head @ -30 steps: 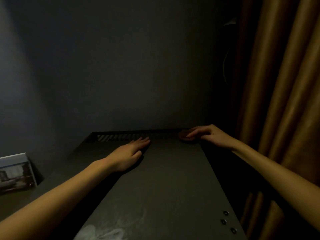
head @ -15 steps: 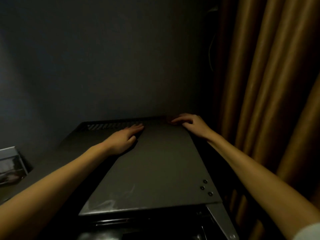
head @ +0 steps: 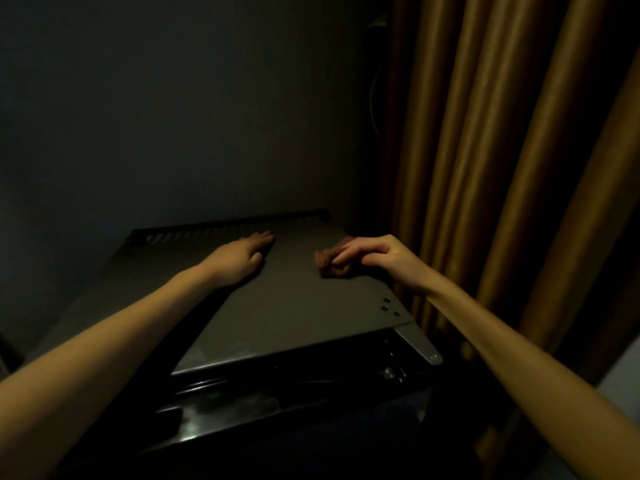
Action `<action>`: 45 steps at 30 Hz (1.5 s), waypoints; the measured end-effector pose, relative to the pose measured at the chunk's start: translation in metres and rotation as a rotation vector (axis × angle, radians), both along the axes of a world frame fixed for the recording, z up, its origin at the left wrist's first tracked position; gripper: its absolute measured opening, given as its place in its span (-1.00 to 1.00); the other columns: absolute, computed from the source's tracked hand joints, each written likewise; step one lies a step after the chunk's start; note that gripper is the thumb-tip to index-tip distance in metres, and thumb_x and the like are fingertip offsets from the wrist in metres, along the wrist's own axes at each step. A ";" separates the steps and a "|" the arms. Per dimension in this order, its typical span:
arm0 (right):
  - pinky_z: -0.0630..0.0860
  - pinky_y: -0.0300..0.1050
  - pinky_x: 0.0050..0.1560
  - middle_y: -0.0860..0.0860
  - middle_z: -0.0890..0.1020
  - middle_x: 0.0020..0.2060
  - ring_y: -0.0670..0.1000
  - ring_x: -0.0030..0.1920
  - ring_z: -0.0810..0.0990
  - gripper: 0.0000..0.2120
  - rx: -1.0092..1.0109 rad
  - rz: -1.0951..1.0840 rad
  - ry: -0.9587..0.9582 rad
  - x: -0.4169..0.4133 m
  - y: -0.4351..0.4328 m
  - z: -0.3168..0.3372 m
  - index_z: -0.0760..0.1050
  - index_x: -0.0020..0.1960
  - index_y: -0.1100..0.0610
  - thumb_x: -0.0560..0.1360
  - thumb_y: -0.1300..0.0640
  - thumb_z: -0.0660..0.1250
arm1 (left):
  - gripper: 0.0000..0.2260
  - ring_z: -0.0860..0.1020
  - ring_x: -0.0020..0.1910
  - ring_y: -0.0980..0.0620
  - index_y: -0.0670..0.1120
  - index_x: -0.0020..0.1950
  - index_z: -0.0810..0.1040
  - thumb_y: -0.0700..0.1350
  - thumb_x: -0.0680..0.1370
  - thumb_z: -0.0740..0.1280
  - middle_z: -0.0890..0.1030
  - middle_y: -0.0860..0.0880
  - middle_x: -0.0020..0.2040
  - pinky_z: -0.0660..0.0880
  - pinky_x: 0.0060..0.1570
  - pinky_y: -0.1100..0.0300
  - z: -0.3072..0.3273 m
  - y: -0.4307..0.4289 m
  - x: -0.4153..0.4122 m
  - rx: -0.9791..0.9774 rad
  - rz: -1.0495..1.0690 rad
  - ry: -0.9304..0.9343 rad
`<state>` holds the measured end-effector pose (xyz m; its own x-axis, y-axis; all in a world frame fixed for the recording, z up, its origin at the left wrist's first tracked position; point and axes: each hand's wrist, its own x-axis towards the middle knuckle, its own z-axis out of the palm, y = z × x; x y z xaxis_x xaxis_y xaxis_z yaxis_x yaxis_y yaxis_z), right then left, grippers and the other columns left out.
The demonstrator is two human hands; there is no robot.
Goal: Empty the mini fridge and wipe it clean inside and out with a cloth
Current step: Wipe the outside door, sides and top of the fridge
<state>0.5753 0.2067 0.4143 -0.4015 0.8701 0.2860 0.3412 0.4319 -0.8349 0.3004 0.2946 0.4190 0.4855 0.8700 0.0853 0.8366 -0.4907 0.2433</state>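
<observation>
The right hand [head: 377, 259] pressed a small bunched cloth [head: 330, 266] under curled fingers onto the fridge top [head: 294, 306], toward its 2 o'clock corner by the curtain [head: 485, 168]. The left hand [head: 242, 254] lay open and flat at 11 o'clock beside the vent slots [head: 225, 228]. The cloth looked soft and light, likely best pinned under the fingertips; the metal top looked stiff and smooth.

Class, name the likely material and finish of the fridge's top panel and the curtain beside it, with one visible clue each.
Fridge top panel: probably painted sheet metal, matte grey; screws and a vent-slot row show.
Curtain: fabric, golden-brown, slight sheen; hangs in long soft folds.
</observation>
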 end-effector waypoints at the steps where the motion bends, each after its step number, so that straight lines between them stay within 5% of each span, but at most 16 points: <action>1: 0.45 -0.33 0.13 0.08 0.59 0.13 -0.14 0.16 0.56 -0.63 -0.006 -0.008 -0.007 0.000 -0.016 0.001 0.59 0.12 0.20 0.43 0.35 0.13 | -0.53 0.08 0.55 0.01 -0.06 0.56 0.12 -0.22 0.65 0.09 0.10 -0.04 0.57 0.07 0.45 0.16 -0.001 -0.003 -0.001 0.003 -0.023 -0.002; 7: 0.31 -0.36 0.32 -0.06 0.54 0.28 -0.20 0.32 0.44 -0.59 0.024 -0.156 -0.232 -0.008 -0.109 0.003 0.55 0.24 -0.03 0.48 0.27 0.19 | -0.52 0.11 0.54 0.01 -0.08 0.56 0.14 -0.26 0.64 0.11 0.13 -0.05 0.57 0.09 0.44 0.21 -0.003 -0.021 -0.008 -0.002 -0.168 -0.022; 11: 0.48 -0.15 0.23 -0.01 0.58 0.26 -0.05 0.19 0.58 -0.35 0.192 -0.379 -0.575 -0.021 -0.135 0.005 0.09 0.45 -0.37 0.53 0.04 0.33 | -0.51 0.07 0.55 0.01 -0.08 0.56 0.11 -0.27 0.64 0.09 0.10 -0.04 0.57 0.01 0.46 0.21 -0.003 -0.040 -0.012 -0.002 -0.263 -0.002; 13: 0.45 -0.10 0.23 0.04 0.57 0.25 0.00 0.19 0.56 -0.36 0.180 -0.471 -0.652 -0.030 -0.132 0.006 0.08 0.43 -0.34 0.52 -0.02 0.36 | -0.51 0.07 0.55 0.03 -0.08 0.56 0.13 -0.30 0.64 0.09 0.10 -0.03 0.57 -0.02 0.45 0.26 -0.004 -0.053 -0.019 -0.004 -0.324 -0.007; 19: 0.29 -0.11 0.37 0.06 0.35 0.46 0.08 0.42 0.37 -0.49 0.086 -0.739 -0.684 -0.108 -0.128 -0.007 0.17 0.54 0.01 0.62 0.08 0.21 | -0.55 0.16 0.52 0.07 -0.10 0.51 0.25 -0.34 0.62 0.12 0.22 -0.01 0.52 0.00 0.39 0.40 -0.004 -0.085 -0.081 -0.050 -0.441 -0.112; 23: 0.21 -0.12 0.40 0.04 0.25 0.51 0.06 0.46 0.30 -0.47 0.151 -0.682 -0.629 -0.225 -0.134 -0.011 0.09 0.56 0.03 0.64 0.10 0.15 | -0.57 0.22 0.49 0.09 -0.13 0.48 0.33 -0.36 0.61 0.14 0.29 -0.02 0.49 -0.01 0.28 0.58 -0.008 -0.104 -0.141 -0.041 -0.353 -0.211; 27: 0.09 -0.15 0.46 0.08 0.19 0.53 0.04 0.51 0.17 -0.44 0.237 -0.503 -0.587 -0.333 -0.133 -0.015 0.04 0.57 0.12 0.62 0.15 0.14 | -0.54 0.25 0.49 0.03 -0.14 0.42 0.41 -0.41 0.54 0.24 0.38 -0.07 0.44 0.09 0.38 0.38 -0.018 -0.119 -0.190 0.011 -0.197 -0.380; 31: 0.04 -0.19 0.47 0.07 0.27 0.50 0.01 0.50 0.19 -0.47 0.347 -0.425 -0.518 -0.384 -0.151 -0.023 0.14 0.54 0.14 0.61 0.13 0.17 | -0.43 0.28 0.44 0.22 0.11 0.29 0.48 -0.48 0.48 0.25 0.45 0.09 0.37 0.20 0.44 0.26 -0.023 -0.156 -0.237 0.094 -0.142 -0.618; 36: 0.24 -0.22 0.37 0.00 0.52 0.31 -0.05 0.35 0.42 -0.54 0.457 -0.353 -0.418 -0.371 -0.180 -0.038 0.42 0.39 0.06 0.49 0.07 0.29 | -0.45 0.31 0.43 0.21 0.07 0.21 0.58 -0.44 0.40 0.18 0.51 0.19 0.31 0.22 0.42 0.30 -0.042 -0.201 -0.243 0.149 -0.240 -0.714; 40: 0.44 -0.16 0.28 -0.02 0.62 0.19 -0.06 0.22 0.55 -0.54 0.557 -0.527 -0.382 -0.320 -0.186 -0.059 0.54 0.26 0.05 0.39 0.00 0.24 | -0.55 0.40 0.39 0.15 -0.05 0.18 0.61 -0.37 0.43 0.13 0.57 0.10 0.24 0.30 0.38 0.24 -0.036 -0.213 -0.211 0.258 -0.302 -0.743; 45: 0.40 -0.10 0.33 -0.03 0.58 0.23 -0.05 0.25 0.49 -0.56 0.558 -0.851 -0.347 -0.224 -0.187 -0.067 0.52 0.29 0.03 0.42 0.22 0.31 | -0.66 0.43 0.36 0.14 0.01 0.27 0.55 -0.24 0.55 0.21 0.55 0.10 0.26 0.35 0.34 0.26 -0.039 -0.221 -0.159 0.395 -0.400 -0.481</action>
<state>0.3511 0.0202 0.3474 0.1390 0.6841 0.7160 0.8900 0.2307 -0.3932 0.1412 0.0734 0.3803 0.5890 0.4949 0.6388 0.4209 -0.8627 0.2804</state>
